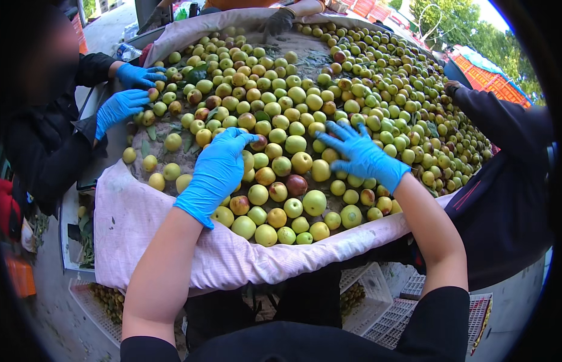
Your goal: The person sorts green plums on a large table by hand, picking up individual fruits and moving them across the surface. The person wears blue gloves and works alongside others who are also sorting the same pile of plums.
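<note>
A heap of fresh green-yellow jujubes point(295, 144), some with reddish-brown patches, covers the cloth-lined sorting table before me. Both my hands wear blue gloves. My left hand point(220, 169) is bent over the near left part of the heap, fingers drawn together, with a fingertip at a reddish jujube point(260, 143). Whether anything sits inside its fingers is hidden. My right hand point(363, 154) rests palm down on the fruit to the right, fingers spread. Between the hands lie a dark red jujube point(297, 185) and several larger green ones.
A pink-white striped cloth point(140, 221) drapes over the near edge. At left, a co-worker's blue-gloved hands point(120, 111) touch fruit; a dark-gloved hand point(278, 21) reaches in from the far side, and a dark sleeve point(494, 113) from the right. White plastic crates point(374, 289) stand below.
</note>
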`<state>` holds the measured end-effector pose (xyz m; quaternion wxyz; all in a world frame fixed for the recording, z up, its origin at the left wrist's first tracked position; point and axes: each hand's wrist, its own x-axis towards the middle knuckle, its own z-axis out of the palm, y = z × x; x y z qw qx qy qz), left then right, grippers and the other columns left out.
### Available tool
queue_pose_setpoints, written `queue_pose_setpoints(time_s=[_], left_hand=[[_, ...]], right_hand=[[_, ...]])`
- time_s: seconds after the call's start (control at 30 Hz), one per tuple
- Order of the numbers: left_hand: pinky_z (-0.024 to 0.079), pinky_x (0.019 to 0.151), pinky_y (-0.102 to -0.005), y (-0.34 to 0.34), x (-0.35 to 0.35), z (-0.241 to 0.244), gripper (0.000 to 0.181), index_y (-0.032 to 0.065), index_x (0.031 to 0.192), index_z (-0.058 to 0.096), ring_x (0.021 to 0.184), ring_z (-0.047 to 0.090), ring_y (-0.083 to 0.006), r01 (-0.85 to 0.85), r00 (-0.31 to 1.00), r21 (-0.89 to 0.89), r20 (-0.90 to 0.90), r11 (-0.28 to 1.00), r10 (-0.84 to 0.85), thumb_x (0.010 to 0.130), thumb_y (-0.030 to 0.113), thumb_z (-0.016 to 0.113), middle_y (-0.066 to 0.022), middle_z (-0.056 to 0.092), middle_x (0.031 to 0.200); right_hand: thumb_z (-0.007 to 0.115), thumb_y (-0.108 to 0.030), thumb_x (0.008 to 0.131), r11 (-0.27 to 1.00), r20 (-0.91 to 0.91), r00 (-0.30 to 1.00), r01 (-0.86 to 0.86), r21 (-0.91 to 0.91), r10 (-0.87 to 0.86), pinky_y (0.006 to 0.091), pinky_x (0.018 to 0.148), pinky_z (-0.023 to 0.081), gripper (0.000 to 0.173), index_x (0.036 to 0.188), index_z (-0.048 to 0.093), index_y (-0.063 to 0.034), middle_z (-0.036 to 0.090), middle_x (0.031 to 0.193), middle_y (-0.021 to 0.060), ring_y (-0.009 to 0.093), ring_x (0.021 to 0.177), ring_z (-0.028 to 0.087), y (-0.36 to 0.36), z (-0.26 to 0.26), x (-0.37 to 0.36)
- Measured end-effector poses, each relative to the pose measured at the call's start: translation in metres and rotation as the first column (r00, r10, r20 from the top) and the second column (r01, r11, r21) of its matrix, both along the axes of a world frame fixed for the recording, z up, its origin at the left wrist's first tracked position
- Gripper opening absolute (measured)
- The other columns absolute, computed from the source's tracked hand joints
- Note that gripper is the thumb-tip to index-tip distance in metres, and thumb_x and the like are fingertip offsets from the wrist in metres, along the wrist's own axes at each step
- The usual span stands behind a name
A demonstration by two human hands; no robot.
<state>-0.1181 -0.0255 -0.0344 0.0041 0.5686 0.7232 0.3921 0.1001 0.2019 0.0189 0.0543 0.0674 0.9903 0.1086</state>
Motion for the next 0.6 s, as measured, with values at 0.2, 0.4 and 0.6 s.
queue_pose_setpoints(time_s=[0.2,0.4,0.6], left_hand=[[0.046,0.085,-0.0346,0.001,0.010,0.015,0.025,0.0060,0.107,0.059,0.097,0.057,-0.0284,0.023,0.988,0.026,0.151,0.999,-0.027,0.085,-0.001,0.050,-0.0108,0.058,0.104],[0.048,0.076,-0.0347,0.004,0.013,0.019,0.020,0.0049,0.103,0.060,0.089,0.058,-0.0280,0.013,0.973,0.223,0.223,0.975,-0.064,0.085,0.000,0.052,-0.0110,0.057,0.097],[0.049,0.073,-0.0285,0.004,0.004,0.031,0.028,0.0129,0.120,0.053,0.083,0.055,-0.0127,-0.181,0.372,0.238,0.915,0.954,-0.157,0.098,0.025,0.042,-0.0010,0.054,0.110]], right_hand=[[0.060,-0.018,0.084,0.972,-0.497,0.868,-0.124,-0.198,0.009,0.0437,0.083,0.046,0.027,0.112,0.061,-0.0149,0.061,0.098,0.0098,0.031,0.098,0.056,0.021,0.000,-0.125],[0.056,-0.019,0.086,0.951,-0.255,0.942,0.148,-0.270,-0.219,0.0453,0.095,0.043,0.055,0.137,0.038,-0.0251,0.042,0.134,0.0161,0.036,0.118,0.048,-0.019,-0.032,-0.266],[0.063,-0.013,0.079,0.952,-0.314,0.941,0.023,-0.306,-0.124,0.0386,0.081,0.051,0.030,0.109,0.065,-0.0134,0.065,0.100,0.0143,0.031,0.093,0.063,-0.019,-0.024,-0.256]])
